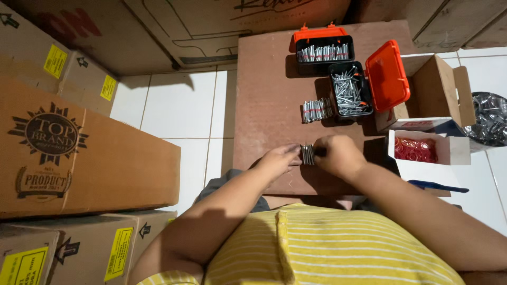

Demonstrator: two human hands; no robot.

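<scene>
Both hands meet over a brown board (264,89) and pinch a small bundle of metal nails (307,154) between them. My left hand (280,158) grips its left side, my right hand (338,154) its right side. Farther up the board lies a finished bundle of nails (317,110) bound with a red band. Beside it stand two black boxes with orange lids: one (350,91) holds loose nails, the other (323,53) holds bundled nails in a row.
A white carton of red rubber bands (417,149) sits at the right, with an open cardboard box (438,89) behind it and a dark bag of nails (490,117). Large cardboard cartons (79,153) crowd the left and back. White floor tiles (179,105) show between.
</scene>
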